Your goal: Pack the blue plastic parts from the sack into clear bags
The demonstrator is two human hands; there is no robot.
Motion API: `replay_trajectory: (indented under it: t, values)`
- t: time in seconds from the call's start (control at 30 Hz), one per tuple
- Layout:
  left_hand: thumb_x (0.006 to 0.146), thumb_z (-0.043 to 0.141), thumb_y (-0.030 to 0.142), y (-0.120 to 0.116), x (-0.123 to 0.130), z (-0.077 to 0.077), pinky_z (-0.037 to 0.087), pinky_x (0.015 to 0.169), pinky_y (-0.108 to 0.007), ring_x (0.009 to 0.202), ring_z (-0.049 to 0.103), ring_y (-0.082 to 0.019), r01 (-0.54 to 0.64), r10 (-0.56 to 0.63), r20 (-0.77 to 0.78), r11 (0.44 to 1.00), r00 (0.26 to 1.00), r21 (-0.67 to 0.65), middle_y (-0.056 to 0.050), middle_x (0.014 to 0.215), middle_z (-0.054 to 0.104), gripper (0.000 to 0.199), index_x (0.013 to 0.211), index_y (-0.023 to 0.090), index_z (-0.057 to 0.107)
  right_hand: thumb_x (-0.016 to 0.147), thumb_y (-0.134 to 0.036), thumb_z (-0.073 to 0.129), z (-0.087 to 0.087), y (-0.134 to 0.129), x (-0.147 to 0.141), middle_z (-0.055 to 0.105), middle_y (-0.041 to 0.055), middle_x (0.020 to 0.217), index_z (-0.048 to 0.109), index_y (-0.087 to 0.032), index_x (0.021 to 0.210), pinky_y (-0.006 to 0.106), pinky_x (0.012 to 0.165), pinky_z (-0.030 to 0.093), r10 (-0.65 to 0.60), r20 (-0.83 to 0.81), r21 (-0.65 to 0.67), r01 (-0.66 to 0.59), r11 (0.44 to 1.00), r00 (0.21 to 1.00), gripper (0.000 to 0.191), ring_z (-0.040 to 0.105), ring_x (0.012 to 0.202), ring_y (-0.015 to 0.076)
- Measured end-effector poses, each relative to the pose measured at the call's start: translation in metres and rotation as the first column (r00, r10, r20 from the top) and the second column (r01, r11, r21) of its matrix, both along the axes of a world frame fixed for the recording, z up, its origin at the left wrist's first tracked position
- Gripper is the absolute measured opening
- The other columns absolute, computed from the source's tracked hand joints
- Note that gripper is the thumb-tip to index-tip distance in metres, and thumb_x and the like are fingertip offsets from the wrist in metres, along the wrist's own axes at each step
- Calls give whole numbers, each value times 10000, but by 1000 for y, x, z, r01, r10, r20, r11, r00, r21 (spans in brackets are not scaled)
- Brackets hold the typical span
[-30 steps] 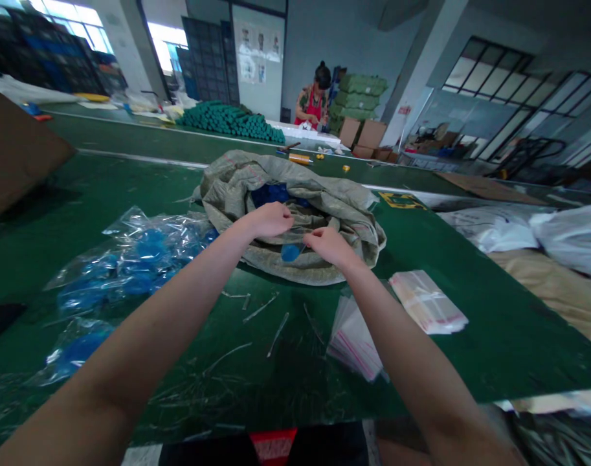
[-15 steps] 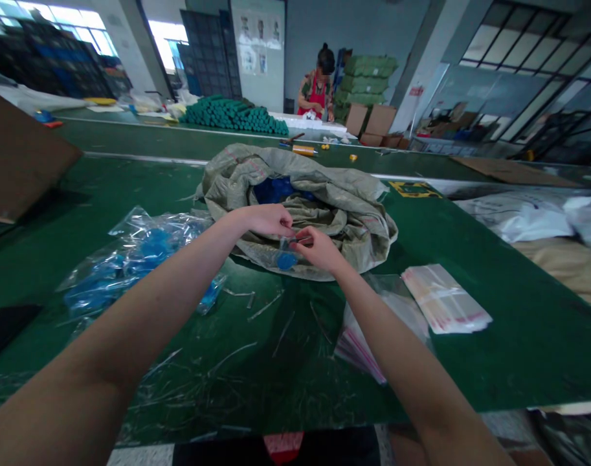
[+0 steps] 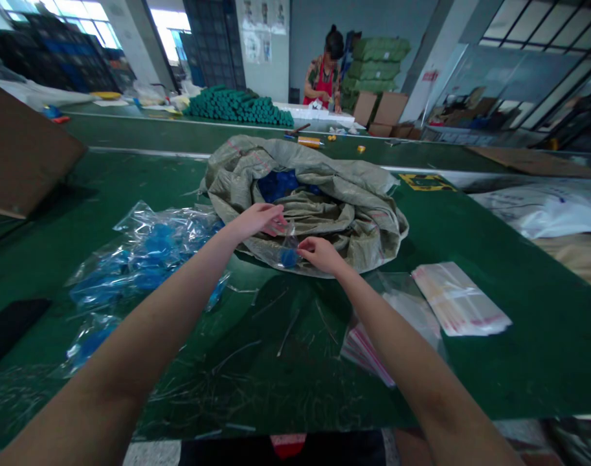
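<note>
A small clear plastic bag with a round blue item in its bottom hangs between my hands, in front of the sack. My left hand is at the bag's upper left, fingers curled at its top edge; its thumb is mostly hidden. With thumb and fingertips, my right hand pinches the bag's right side. Just behind is a crumpled woven sack, its mouth showing blue items. Left of my forearm lies a pile of filled clear bags. Flat clear bags lie partly under my right forearm.
A stack of flat bags lies on the green table at right. Clear strips are scattered in front. A cardboard box and a dark flat object are at left. Beyond, a person in a red apron works near green rolls.
My hands have moved apart slightly, the left one up and leftward, and the bag now hangs more upright between them. The view has shifted a little, showing another filled bag at lower left.
</note>
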State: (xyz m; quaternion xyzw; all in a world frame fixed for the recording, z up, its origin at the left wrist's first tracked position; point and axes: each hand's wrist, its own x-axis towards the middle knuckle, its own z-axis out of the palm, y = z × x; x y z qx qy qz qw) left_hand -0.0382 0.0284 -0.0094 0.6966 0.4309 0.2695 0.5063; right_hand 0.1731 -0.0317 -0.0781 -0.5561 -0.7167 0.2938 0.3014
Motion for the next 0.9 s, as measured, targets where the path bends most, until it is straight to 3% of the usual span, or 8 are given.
replay_trajectory:
  t: [0.07,0.17,0.27,0.37,0.47,0.6,0.73,0.9]
  values:
    - [659,727,538,-11,-7,-21,532,698,-335,799,670,-222,-28,27,-11,999,1000,-40,-92,914,721,438,841,145,665,842,-218,639,-1,1,1,738,68,868,717,-145,889,284,769,496,-11,22,12,10,1000,1000,117,671,803,169]
    - [571,821,391,-28,-10,-50,531,755,-346,802,677,-227,78,-80,-104,997,991,-24,-68,877,735,433,911,156,694,854,-220,616,-3,2,1,747,62,874,732,-153,892,285,766,489,-24,4,30,24,999,1000,140,671,796,171]
    - [628,793,366,-41,-6,-67,521,771,-353,794,677,-227,22,-13,-111,997,994,78,-68,858,736,347,889,157,700,861,-241,606,-3,2,0,750,53,867,735,-162,881,289,771,489,-42,-26,60,44,997,999,153,666,784,170]
    - [683,764,379,-47,-1,-68,517,765,-346,772,665,-212,-80,85,-38,990,996,118,-56,820,724,288,845,151,698,872,-274,587,2,-1,-1,743,43,826,721,-175,849,293,751,496,-76,-93,91,84,992,993,168,660,755,169]
    - [693,770,418,-56,0,-62,541,757,-349,754,665,-194,-149,161,219,986,962,-72,-40,791,704,337,864,148,664,883,-322,564,7,-8,-2,720,29,777,681,-192,823,287,687,510,-105,-229,76,125,989,968,185,658,710,166]
    - [642,836,406,-75,2,-55,567,745,-355,773,684,-187,-114,257,458,942,851,-316,-53,869,705,437,925,143,631,876,-322,564,13,-20,-5,690,14,741,625,-204,825,274,549,505,-174,-419,-76,157,985,891,143,650,607,160]
    - [551,896,290,-87,5,-55,558,787,-333,763,676,-158,-137,303,500,930,811,-341,-57,889,710,468,915,117,658,849,-274,597,19,-35,-11,682,-1,725,603,-204,815,263,502,510,-308,-579,-264,184,947,755,79,641,554,146]
    - [536,889,300,-88,6,-60,540,787,-331,702,660,-147,-211,332,470,933,818,-291,-32,788,709,412,846,120,686,819,-249,639,19,-52,-13,692,-10,740,606,-205,835,262,565,540,-357,-717,-358,122,926,599,58,652,580,132]
